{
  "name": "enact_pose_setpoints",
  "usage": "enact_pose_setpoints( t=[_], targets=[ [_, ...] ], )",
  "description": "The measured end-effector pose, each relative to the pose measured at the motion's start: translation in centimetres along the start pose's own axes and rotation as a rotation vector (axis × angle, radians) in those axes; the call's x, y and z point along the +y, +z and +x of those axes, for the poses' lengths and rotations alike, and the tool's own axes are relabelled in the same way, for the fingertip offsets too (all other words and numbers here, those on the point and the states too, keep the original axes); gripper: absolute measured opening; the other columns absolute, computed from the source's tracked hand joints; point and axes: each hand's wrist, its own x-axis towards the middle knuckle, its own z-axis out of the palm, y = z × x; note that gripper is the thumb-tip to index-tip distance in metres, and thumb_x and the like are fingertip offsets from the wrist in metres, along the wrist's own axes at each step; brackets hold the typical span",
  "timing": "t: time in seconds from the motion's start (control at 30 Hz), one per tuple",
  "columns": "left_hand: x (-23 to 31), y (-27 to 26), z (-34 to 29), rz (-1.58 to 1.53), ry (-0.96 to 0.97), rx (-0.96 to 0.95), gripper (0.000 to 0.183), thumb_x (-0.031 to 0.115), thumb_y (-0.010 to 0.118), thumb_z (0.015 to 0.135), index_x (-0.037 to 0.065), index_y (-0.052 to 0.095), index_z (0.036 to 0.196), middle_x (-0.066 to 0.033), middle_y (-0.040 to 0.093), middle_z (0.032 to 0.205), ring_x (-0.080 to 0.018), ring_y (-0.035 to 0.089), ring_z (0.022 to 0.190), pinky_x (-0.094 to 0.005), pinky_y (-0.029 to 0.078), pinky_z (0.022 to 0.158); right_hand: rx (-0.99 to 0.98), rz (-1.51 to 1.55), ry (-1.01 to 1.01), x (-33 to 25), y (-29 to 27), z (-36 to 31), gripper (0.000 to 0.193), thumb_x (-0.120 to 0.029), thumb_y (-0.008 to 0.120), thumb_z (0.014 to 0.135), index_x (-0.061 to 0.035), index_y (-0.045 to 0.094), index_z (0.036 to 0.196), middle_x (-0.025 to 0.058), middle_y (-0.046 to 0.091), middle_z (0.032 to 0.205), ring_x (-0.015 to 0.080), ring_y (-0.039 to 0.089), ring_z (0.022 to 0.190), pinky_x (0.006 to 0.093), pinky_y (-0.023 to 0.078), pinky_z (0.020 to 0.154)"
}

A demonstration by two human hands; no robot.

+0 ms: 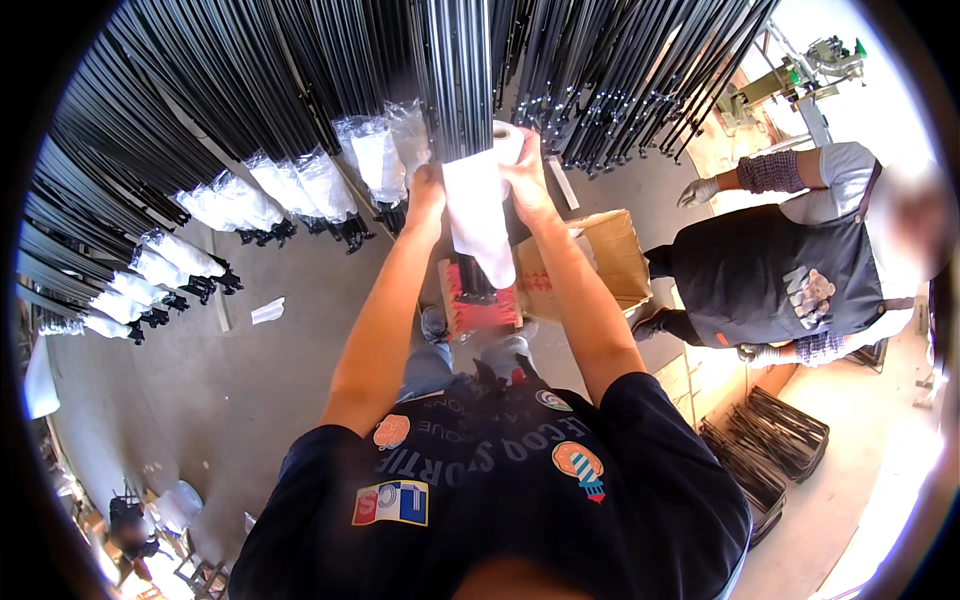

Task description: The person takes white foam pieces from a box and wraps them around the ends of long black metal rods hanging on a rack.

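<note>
In front of me stands a bundle of long black tubes (460, 90). White wrap (478, 205) goes round its lower part, with a loose-looking flap hanging to a point. My left hand (427, 195) is closed at the left side of the wrapped bundle, its fingertips hidden from view. On the other side, my right hand (528, 180) grips a roll of white wrap (508, 142) close against the bundle. Below the flap, the bundle's dark lower end comes down over a red-topped wooden stand (462, 315).
Rows of black tubes (250, 80) fill the far side, several bundles ending in plastic-wrapped white sleeves (380, 165). An open cardboard box (605, 255) sits right of the stand. A gloved co-worker in a black apron (770, 270) stands at the right, near black frames (775, 435). A white scrap (268, 311) lies on the floor.
</note>
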Motion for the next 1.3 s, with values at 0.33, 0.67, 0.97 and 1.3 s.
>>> enact_pose_setpoints(
  t=[0.33, 0.67, 0.97, 1.3],
  targets=[
    [2.3, 1.5, -1.9, -0.035, -0.055, -0.069, 0.027, 0.018, 0.051, 0.082, 0.001, 0.056, 0.103, -0.0069, 0.062, 0.086, -0.0130, 0.062, 0.068, -0.0245, 0.050, 0.054, 0.053, 0.069, -0.008, -0.5, 1.1, -0.6, 0.069, 0.000, 0.072, 0.055, -0.0052, 0.030, 0.109, 0.0092, 0.046, 0.105, 0.0173, 0.049, 0.098, 0.0293, 0.045, 0.081],
    [1.2, 1.6, -1.2, -0.100, -0.030, -0.040, 0.028, 0.013, 0.049, 0.082, -0.003, 0.054, 0.104, -0.0104, 0.062, 0.091, -0.0161, 0.062, 0.075, -0.0272, 0.051, 0.063, -0.008, 0.099, -0.029, -0.4, 0.0, -0.3, 0.062, 0.000, 0.065, 0.059, -0.0039, 0.035, 0.112, 0.0088, 0.050, 0.102, 0.0183, 0.051, 0.096, 0.0294, 0.044, 0.082],
    [1.5, 1.3, -1.1, -0.212, -0.070, -0.193, 0.029, 0.019, 0.050, 0.083, -0.002, 0.055, 0.101, -0.0088, 0.061, 0.092, -0.0155, 0.060, 0.079, -0.0274, 0.049, 0.070, -0.083, 0.354, 0.225, -0.6, -4.8, 1.0, 0.038, -0.016, 0.057, 0.071, 0.0002, 0.053, 0.106, 0.0109, 0.061, 0.096, 0.0208, 0.059, 0.087, 0.0319, 0.046, 0.080],
    [0.9, 0.3, -1.4, -0.063, -0.005, 0.110, 0.008, 0.014, 0.042, 0.085, 0.008, 0.046, 0.087, -0.0008, 0.050, 0.076, -0.0092, 0.050, 0.064, -0.0234, 0.041, 0.048, -0.290, 0.660, 0.494, -4.8, -5.3, -0.3, 0.048, -0.035, 0.055, 0.079, 0.0007, 0.049, 0.111, 0.0156, 0.057, 0.104, 0.0276, 0.059, 0.090, 0.0407, 0.049, 0.079]
  ],
)
